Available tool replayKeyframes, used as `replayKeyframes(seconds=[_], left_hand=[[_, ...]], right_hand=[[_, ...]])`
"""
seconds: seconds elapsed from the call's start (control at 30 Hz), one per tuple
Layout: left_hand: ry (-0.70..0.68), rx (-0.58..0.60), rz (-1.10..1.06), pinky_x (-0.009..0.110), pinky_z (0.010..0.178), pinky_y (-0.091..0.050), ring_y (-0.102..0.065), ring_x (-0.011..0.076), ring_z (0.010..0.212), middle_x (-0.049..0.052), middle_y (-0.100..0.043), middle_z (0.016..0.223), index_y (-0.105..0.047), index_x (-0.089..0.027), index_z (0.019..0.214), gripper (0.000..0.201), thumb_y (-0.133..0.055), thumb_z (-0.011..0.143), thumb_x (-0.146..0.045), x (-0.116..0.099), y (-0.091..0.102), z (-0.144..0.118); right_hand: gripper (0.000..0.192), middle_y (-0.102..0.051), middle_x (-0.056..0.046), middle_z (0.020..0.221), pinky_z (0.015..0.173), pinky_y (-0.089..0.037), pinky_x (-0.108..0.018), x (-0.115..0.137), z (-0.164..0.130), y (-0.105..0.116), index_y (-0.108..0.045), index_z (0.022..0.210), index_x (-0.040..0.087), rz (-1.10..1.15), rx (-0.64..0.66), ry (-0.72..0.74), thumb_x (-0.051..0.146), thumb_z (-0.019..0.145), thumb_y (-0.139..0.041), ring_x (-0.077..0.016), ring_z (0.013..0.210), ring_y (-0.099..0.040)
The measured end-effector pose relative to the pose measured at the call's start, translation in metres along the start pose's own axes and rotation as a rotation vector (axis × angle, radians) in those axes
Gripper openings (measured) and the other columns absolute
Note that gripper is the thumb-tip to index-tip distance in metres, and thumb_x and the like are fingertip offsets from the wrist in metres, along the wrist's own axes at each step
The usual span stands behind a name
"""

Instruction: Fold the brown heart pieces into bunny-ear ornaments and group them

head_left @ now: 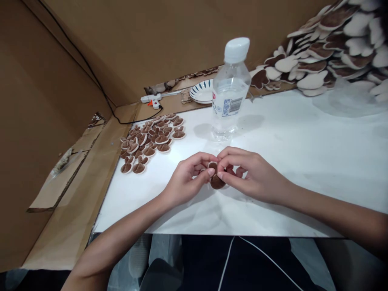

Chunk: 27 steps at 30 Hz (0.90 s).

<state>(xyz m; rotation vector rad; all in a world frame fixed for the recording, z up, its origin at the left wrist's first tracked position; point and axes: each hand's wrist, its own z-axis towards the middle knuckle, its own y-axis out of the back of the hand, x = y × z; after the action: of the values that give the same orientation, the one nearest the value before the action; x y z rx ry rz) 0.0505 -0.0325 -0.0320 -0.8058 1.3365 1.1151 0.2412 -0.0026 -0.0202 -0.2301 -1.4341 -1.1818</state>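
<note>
Your left hand and right hand meet over the white table, near the middle of its front edge. Both are closed in a fingertip pinch on one small brown piece: rounded, felt-like, dark brown face, with two small ear-like lobes at the top. The fingers hide most of it; only the lower round part shows clearly. It sits just above the table surface, between the two thumbs.

Around you:
- Clear plastic water bottle with a white cap, upright, directly behind the hands toward the back edge. Nearest obstruction.
- Cluster of finished pieces at the left edge, same brown face with pale rims, laid flat and overlapping.
- Big heap of larger pieces in brown and cream at the back right corner.
- White plate with dark leaf marks by the back edge, left of the bottle.
- Glue gun, white with an orange trigger, on the cardboard at back left, black cord trailing.

Table top is smooth and matte; cardboard walls enclose it at left and back.
</note>
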Motion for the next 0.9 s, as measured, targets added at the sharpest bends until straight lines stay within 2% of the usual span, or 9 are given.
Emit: replayKeyframes(seconds=[0.23, 0.43, 0.53, 0.63, 0.77, 0.9], left_hand=[[-0.083, 0.008, 0.028, 0.019, 0.068, -0.047, -0.057, 0.0089, 0.073, 0.003, -0.062, 0.087, -0.060, -0.018, 0.104, 0.017, -0.058, 0.087, -0.023, 0.0000, 0.0018, -0.0018], [-0.037, 0.017, 0.010, 0.020, 0.066, -0.046, -0.056, 0.0102, 0.073, 0.004, -0.060, 0.086, -0.059, -0.017, 0.106, 0.021, -0.058, 0.087, -0.026, -0.0011, 0.0020, -0.0011], [-0.028, 0.003, -0.026, 0.020, 0.066, -0.047, -0.055, 0.0100, 0.073, 0.004, -0.059, 0.086, -0.059, -0.017, 0.106, 0.021, -0.058, 0.087, -0.026, -0.0020, 0.0021, -0.0002], [-0.015, -0.035, -0.039, 0.021, 0.067, -0.047, -0.056, 0.0103, 0.073, 0.003, -0.060, 0.085, -0.059, -0.017, 0.105, 0.022, -0.061, 0.085, -0.025, -0.0026, 0.0027, 0.0002], [-0.009, -0.057, 0.000, 0.022, 0.069, -0.049, -0.059, 0.0117, 0.075, 0.003, -0.060, 0.083, -0.057, -0.017, 0.104, 0.027, -0.066, 0.079, -0.023, -0.0029, 0.0025, 0.0005], [0.013, -0.057, 0.039, 0.022, 0.066, -0.049, -0.059, 0.0118, 0.074, 0.002, -0.060, 0.081, -0.057, -0.016, 0.101, 0.024, -0.064, 0.079, -0.019, -0.0037, -0.0001, 0.0006]], right_hand=[[0.012, -0.059, -0.005, 0.093, 0.050, -0.042, -0.023, 0.0049, 0.0008, 0.0033, -0.060, 0.069, 0.017, 0.127, 0.013, -0.166, 0.018, 0.080, -0.055, -0.0121, 0.069, -0.054], [0.013, -0.059, -0.004, 0.088, 0.050, -0.043, -0.021, 0.0053, 0.0020, 0.0063, -0.057, 0.067, 0.017, 0.191, 0.012, -0.225, 0.020, 0.079, -0.058, -0.0123, 0.069, -0.054], [0.007, -0.059, -0.003, 0.076, 0.049, -0.046, -0.022, 0.0052, 0.0026, 0.0077, -0.058, 0.078, 0.018, 0.304, 0.051, -0.333, 0.024, 0.081, -0.059, -0.0132, 0.065, -0.056], [0.015, -0.059, 0.000, 0.065, 0.050, -0.049, -0.025, 0.0042, 0.0032, 0.0079, -0.058, 0.087, 0.018, 0.432, 0.100, -0.413, 0.028, 0.079, -0.064, -0.0136, 0.058, -0.058], [0.018, -0.062, -0.001, 0.063, 0.057, -0.052, -0.027, 0.0031, 0.0024, 0.0049, -0.058, 0.083, 0.016, 0.461, 0.091, -0.377, 0.027, 0.075, -0.070, -0.0132, 0.056, -0.061], [0.016, -0.065, -0.002, 0.067, 0.056, -0.051, -0.027, 0.0045, 0.0001, -0.0004, -0.059, 0.083, 0.018, 0.339, 0.056, -0.323, 0.026, 0.074, -0.069, -0.0148, 0.059, -0.062]])
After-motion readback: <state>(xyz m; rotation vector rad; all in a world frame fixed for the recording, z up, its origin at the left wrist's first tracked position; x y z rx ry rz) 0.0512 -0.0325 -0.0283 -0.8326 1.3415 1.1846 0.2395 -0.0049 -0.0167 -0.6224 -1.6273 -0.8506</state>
